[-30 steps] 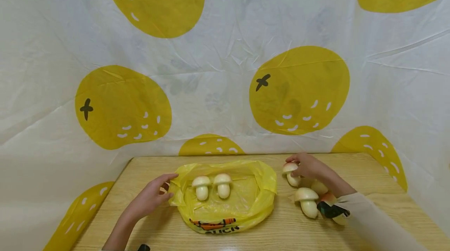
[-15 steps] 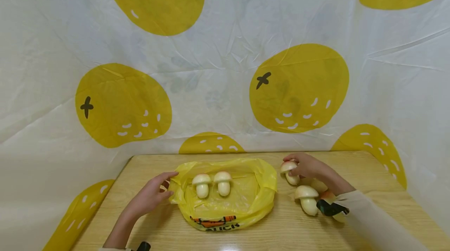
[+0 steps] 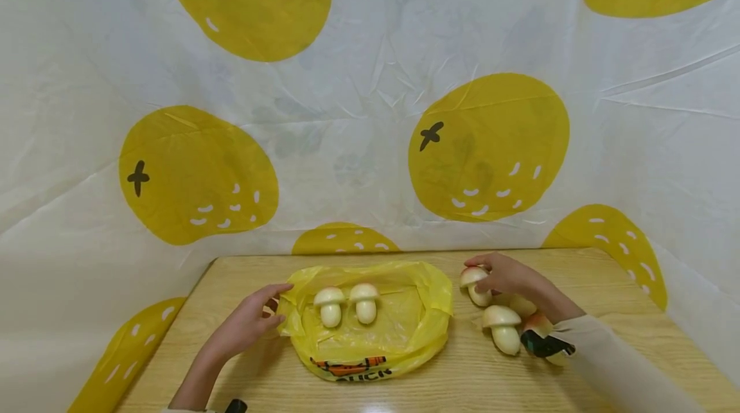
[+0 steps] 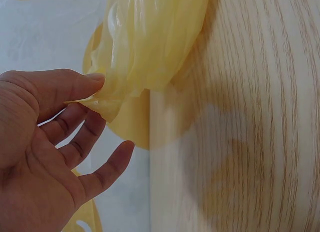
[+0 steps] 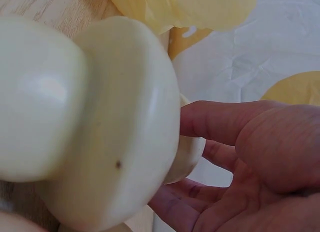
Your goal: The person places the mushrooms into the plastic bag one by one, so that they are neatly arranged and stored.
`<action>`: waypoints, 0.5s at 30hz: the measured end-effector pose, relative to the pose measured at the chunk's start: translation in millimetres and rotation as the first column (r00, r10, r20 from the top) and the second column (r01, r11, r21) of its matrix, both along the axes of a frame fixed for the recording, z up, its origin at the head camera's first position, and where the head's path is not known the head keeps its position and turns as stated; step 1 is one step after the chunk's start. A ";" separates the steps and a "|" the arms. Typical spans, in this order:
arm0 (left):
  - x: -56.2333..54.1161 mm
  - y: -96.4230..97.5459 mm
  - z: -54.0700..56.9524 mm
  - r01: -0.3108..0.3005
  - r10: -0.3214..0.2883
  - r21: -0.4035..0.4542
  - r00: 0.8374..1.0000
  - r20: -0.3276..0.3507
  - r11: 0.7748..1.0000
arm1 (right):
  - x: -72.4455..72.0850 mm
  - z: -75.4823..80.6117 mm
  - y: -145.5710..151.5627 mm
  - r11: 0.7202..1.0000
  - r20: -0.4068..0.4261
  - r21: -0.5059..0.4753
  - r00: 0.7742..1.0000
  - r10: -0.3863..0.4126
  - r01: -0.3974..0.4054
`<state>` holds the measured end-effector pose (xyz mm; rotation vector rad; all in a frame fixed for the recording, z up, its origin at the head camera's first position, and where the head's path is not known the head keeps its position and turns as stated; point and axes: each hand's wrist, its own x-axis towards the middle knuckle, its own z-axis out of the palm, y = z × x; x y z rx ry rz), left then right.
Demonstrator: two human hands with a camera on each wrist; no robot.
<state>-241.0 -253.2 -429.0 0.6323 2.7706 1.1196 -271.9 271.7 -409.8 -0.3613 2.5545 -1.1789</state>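
My left hand [image 3: 250,320] pinches the left edge of a thin yellow plastic bag [image 3: 430,291]; in the left wrist view the thumb [image 4: 82,86] presses a fold of the bag [image 4: 150,47] against the fingers. The bag lies spread open, and two toy mushrooms [image 3: 330,307] rest side by side inside it. To the bag's right, my right hand [image 3: 502,275] grips a toy mushroom with a reddish cap [image 3: 476,281], thumb and fingers around the cap. In the right wrist view a nearer mushroom [image 5: 115,122] hides most of the held mushroom [image 5: 187,157].
Several more toy mushrooms [image 3: 502,328] lie clustered under the right wrist, partly covered by the sleeve [image 3: 613,361] and a dark wrist strap piece [image 3: 546,343]. The wooden table [image 3: 416,394] ends at a white cloth [image 3: 358,175] with yellow fruit prints.
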 end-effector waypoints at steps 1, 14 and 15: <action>0.2 -0.2 -0.3 0.001 -0.001 0.001 1.000 0.002 1.000 | 0.4 -0.4 -0.4 1.000 -0.003 0.000 1.000 -0.004 0.004; 1.8 -0.5 -0.3 0.002 -0.002 0.004 1.000 0.014 1.000 | 3.3 -4.8 -0.1 0.999 -0.023 -0.041 1.000 -0.008 0.007; 1.8 -0.4 -0.2 0.000 0.000 0.004 1.000 0.012 1.000 | 3.1 -5.0 0.0 0.999 -0.024 -0.045 1.000 -0.006 0.005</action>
